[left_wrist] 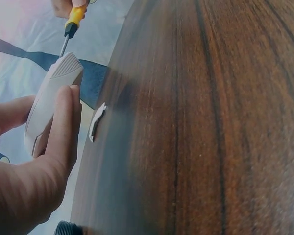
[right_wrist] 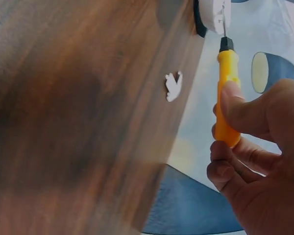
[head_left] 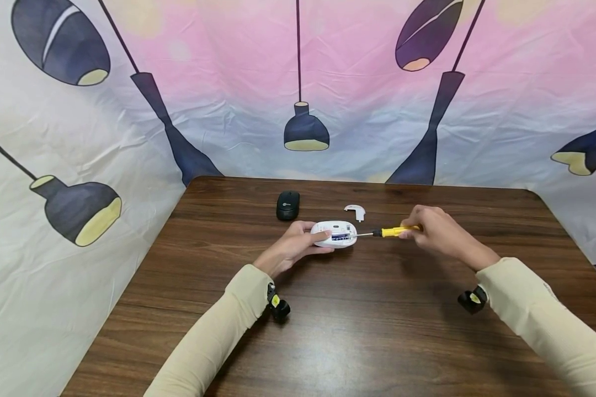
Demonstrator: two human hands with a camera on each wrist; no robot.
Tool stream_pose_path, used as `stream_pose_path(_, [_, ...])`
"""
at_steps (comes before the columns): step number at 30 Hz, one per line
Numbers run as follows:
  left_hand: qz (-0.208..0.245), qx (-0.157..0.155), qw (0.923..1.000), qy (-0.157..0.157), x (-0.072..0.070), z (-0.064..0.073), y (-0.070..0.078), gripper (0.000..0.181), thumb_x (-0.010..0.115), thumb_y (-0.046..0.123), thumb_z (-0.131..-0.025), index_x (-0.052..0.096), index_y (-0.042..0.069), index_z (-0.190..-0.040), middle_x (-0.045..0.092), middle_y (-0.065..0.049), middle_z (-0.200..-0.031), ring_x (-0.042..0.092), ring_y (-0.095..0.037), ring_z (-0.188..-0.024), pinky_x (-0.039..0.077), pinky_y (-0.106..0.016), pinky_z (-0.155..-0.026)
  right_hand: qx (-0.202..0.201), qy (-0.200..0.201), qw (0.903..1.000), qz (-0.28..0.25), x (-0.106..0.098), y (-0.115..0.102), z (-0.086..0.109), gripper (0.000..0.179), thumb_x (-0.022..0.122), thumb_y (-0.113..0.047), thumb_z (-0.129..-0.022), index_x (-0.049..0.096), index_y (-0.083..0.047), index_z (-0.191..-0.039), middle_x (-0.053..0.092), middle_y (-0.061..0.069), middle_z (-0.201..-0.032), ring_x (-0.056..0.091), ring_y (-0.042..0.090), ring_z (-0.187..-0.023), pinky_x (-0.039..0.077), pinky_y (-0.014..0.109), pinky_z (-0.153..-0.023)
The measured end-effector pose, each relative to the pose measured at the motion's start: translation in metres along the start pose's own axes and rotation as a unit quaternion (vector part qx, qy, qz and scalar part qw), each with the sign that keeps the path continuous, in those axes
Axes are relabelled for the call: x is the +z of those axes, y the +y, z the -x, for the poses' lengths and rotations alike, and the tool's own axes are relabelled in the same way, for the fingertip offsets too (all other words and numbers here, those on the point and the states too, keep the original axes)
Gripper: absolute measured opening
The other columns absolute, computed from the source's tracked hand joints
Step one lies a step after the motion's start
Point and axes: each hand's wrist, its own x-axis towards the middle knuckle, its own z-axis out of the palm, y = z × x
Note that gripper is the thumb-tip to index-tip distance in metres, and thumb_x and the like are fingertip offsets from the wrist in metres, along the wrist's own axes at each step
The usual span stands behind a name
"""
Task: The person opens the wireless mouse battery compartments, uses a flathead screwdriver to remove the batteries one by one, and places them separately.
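One white mouse (head_left: 341, 228), one black mouse (head_left: 288, 205), one yellow screwdriver (head_left: 391, 232), one white cover piece (head_left: 360, 212).
Head view: left hand (head_left: 293, 245) grips the white mouse, underside up; right hand (head_left: 436, 231) grips the yellow screwdriver, shaft (head_left: 364, 235) at the battery compartment (head_left: 341, 237); remaining two items lie on one table (head_left: 352, 309). Left wrist: one white mouse, clasped by its sides. Right wrist: one screwdriver, gripped by the handle (right_wrist: 229, 69).

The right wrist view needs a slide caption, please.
Right hand grips a yellow screwdriver pointed toward a white mouse.
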Motion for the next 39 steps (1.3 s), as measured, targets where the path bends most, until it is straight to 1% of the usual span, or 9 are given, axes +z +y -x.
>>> stream_pose_path(3, [0.000,0.000,1.0000,0.000,0.000,-0.001,0.000,0.041,0.058,-0.005,-0.100,0.046,-0.015,-0.138,0.055,-0.031,-0.131,0.064,-0.031,-0.109,0.060,-0.039,-0.091,0.008,0.003,0.9998,-0.018,0.005,0.004,0.003,0.022,0.077,-0.007,-0.090,0.076,0.008,-0.107,0.068,0.010,-0.091,0.060,0.018,-0.076,0.049,0.031,-0.060])
stream_pose_path(7, [0.003,-0.002,1.0000,-0.004,0.000,-0.001,-0.001,0.041,0.058,-0.005,-0.100,0.046,-0.016,-0.138,0.055,-0.031,-0.132,0.064,-0.031,-0.110,0.060,-0.038,-0.092,0.020,0.003,0.9989,-0.041,0.010,0.008,0.006,0.025,0.075,-0.005,-0.091,0.073,0.011,-0.110,0.067,0.012,-0.093,0.054,0.016,-0.070,0.045,0.025,-0.055])
stream_pose_path(10, [0.001,-0.004,1.0000,-0.008,0.000,-0.001,-0.001,0.041,0.058,-0.005,-0.100,0.045,-0.015,-0.138,0.055,-0.031,-0.132,0.064,-0.032,-0.111,0.060,-0.039,-0.092,0.022,0.007,0.9980,-0.058,0.016,0.010,0.009,0.024,0.075,-0.005,-0.091,0.073,0.011,-0.110,0.066,0.012,-0.092,0.049,0.015,-0.067,0.041,0.024,-0.053])
stream_pose_path(13, [-0.003,-0.006,0.9999,-0.010,-0.001,0.000,0.000,0.042,0.058,-0.003,-0.101,0.045,-0.014,-0.139,0.056,-0.030,-0.132,0.064,-0.032,-0.111,0.060,-0.038,-0.092,0.021,0.014,0.9971,-0.071,0.021,0.013,0.010,0.023,0.076,-0.006,-0.091,0.075,0.009,-0.108,0.067,0.010,-0.090,0.048,0.015,-0.067,0.041,0.024,-0.053])
stream_pose_path(20, [-0.002,-0.008,0.9998,-0.017,-0.002,0.000,-0.001,0.041,0.059,-0.002,-0.101,0.045,-0.014,-0.138,0.056,-0.029,-0.131,0.064,-0.031,-0.111,0.060,-0.039,-0.093,0.036,0.024,0.9937,-0.103,0.031,0.019,0.012,0.016,0.075,-0.004,-0.091,0.077,0.005,-0.104,0.068,0.007,-0.089,0.050,0.015,-0.070,0.041,0.023,-0.056])
stream_pose_path(27, [-0.003,-0.011,0.9997,-0.023,-0.001,0.001,0.000,0.041,0.058,-0.001,-0.101,0.046,-0.014,-0.138,0.056,-0.029,-0.131,0.064,-0.030,-0.111,0.059,-0.038,-0.094,0.059,0.024,0.9889,-0.134,0.038,0.022,0.014,0.017,0.075,-0.004,-0.091,0.078,0.005,-0.105,0.071,0.009,-0.092,0.055,0.016,-0.076,0.046,0.022,-0.060])
stream_pose_path(35, [0.011,-0.003,0.9997,-0.023,0.002,0.000,0.001,0.040,0.056,-0.006,-0.100,0.045,-0.018,-0.137,0.055,-0.031,-0.132,0.063,-0.030,-0.110,0.059,-0.040,-0.094,0.069,0.014,0.9834,-0.167,0.044,0.025,0.015,0.014,0.074,-0.003,-0.092,0.078,0.003,-0.104,0.071,0.007,-0.091,0.056,0.016,-0.076,0.047,0.023,-0.060])
stream_pose_path(39, [0.015,-0.007,0.9996,-0.021,0.002,0.000,0.001,0.039,0.056,-0.006,-0.100,0.046,-0.017,-0.137,0.055,-0.031,-0.132,0.063,-0.031,-0.110,0.059,-0.040,-0.093,0.075,0.006,0.9815,-0.176,0.047,0.028,0.016,0.016,0.074,-0.006,-0.093,0.078,0.002,-0.106,0.071,0.007,-0.092,0.055,0.017,-0.078,0.047,0.023,-0.061])
